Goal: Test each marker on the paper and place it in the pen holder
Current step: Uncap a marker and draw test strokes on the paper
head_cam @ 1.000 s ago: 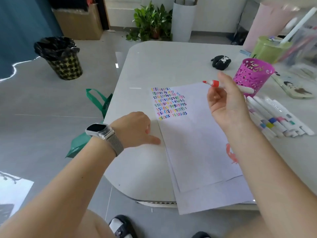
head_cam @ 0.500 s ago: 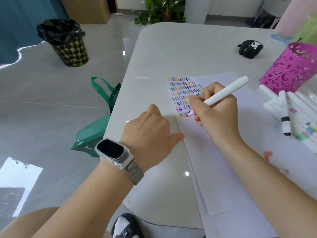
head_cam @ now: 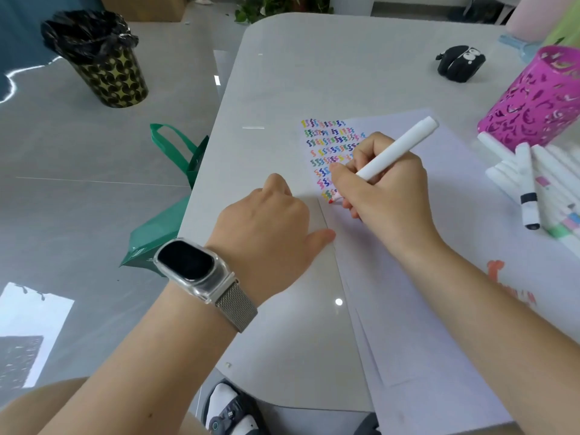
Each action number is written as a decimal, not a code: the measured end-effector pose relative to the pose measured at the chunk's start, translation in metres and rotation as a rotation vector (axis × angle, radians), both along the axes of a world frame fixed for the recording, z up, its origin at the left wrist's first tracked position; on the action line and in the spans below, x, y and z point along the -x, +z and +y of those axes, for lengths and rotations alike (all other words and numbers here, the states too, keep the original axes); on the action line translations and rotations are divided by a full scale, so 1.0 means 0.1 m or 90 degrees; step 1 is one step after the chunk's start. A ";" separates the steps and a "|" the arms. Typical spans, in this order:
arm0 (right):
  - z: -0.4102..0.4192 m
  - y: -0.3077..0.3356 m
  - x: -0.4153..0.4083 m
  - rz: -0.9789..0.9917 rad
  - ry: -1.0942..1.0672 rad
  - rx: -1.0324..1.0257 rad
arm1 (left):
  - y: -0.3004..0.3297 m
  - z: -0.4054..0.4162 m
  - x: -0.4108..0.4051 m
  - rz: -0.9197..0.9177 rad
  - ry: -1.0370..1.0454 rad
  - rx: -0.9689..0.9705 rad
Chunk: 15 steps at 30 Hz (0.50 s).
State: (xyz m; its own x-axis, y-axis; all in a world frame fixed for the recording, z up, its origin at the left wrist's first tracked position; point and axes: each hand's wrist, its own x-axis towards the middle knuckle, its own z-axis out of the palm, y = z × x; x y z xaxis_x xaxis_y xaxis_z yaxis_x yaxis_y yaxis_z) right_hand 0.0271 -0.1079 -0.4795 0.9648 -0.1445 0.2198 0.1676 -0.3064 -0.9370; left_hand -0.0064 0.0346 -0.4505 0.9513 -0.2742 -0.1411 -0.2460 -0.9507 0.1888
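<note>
Our right hand (head_cam: 389, 189) grips one marker (head_cam: 397, 149), tip on paper (head_cam: 408, 277); left hand (head_cam: 266, 233) lies flat beside one pen holder (head_cam: 533, 102).

Loose markers (head_cam: 533, 183) crowd the table (head_cam: 345, 64) before the pen holder (head_cam: 533, 102).

No readable text anywhere. Paper (head_cam: 408, 246) has only rows of coloured squiggles (head_cam: 329, 146), not letters. Small white mark on my shoe (head_cam: 230, 414), too blurry to read. My watch (head_cam: 185, 260) screen is dark.
</note>
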 end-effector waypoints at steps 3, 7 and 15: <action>0.00 0.00 0.00 -0.001 0.010 0.010 | 0.00 -0.01 0.01 0.007 0.002 -0.006; 0.00 0.00 0.01 0.007 0.035 0.006 | 0.00 -0.03 0.02 0.009 0.008 -0.020; -0.03 -0.01 -0.01 -0.023 0.030 0.026 | 0.03 -0.06 0.02 0.025 0.013 -0.036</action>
State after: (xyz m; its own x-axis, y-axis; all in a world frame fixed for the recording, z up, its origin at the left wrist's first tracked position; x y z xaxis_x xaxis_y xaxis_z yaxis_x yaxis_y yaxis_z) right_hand 0.0282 -0.1105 -0.4803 0.9616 -0.0890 0.2595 0.2164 -0.3356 -0.9168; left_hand -0.0088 0.0288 -0.4477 0.9502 -0.2451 -0.1925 -0.2197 -0.9648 0.1443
